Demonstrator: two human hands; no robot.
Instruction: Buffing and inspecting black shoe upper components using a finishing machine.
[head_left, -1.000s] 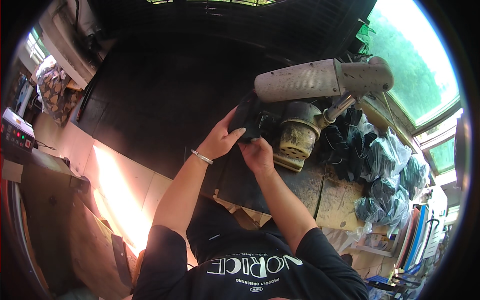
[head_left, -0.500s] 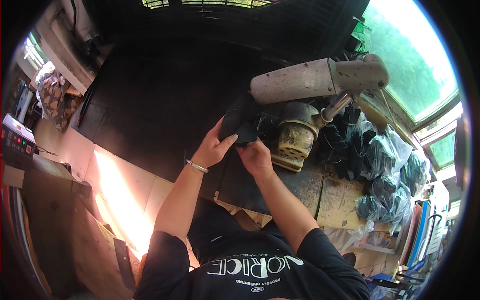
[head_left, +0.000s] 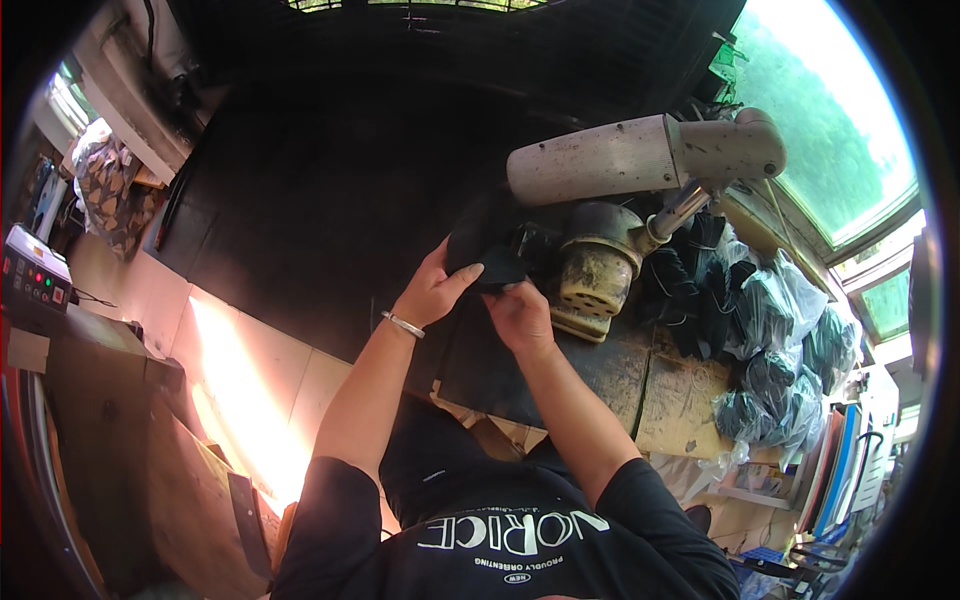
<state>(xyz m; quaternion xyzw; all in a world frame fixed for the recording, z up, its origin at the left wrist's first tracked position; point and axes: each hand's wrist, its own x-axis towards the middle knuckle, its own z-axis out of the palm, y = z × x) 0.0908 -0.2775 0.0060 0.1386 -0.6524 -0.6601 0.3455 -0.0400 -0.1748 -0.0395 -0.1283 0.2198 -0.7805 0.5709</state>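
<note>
At the far left we see a grey control box with red and green lights (head_left: 30, 280), well apart from our hands, and beside it brown cardboard boxes (head_left: 120, 440) stacked low on the floor. A sunlit pale board (head_left: 250, 370) runs along the edge of a broad black sheet (head_left: 300, 200) that spreads away from us.

Our left hand (head_left: 432, 292), a thin silver bangle (head_left: 403, 324) at its wrist, is raised with thumb and fingers pinched around the near edge of a dark, floppy piece of black material (head_left: 485, 245). It seems lifted this way to keep the piece taut and off the desk (head_left: 680, 390).

Our right hand (head_left: 518, 315) grips the same piece from below, its fingers curled on the lower edge, so both grips are closed on it and share its weight. The piece hangs just in front of the machine, probably so it can meet the working head.

To the right stands that worn, cream-coloured metal machine arm (head_left: 620, 160) above a rounded yellowed housing (head_left: 595, 270). Beyond it, bundles of dark pieces in clear plastic bags (head_left: 780, 340) lie heaped under the window (head_left: 840, 140), within easy reach.
</note>
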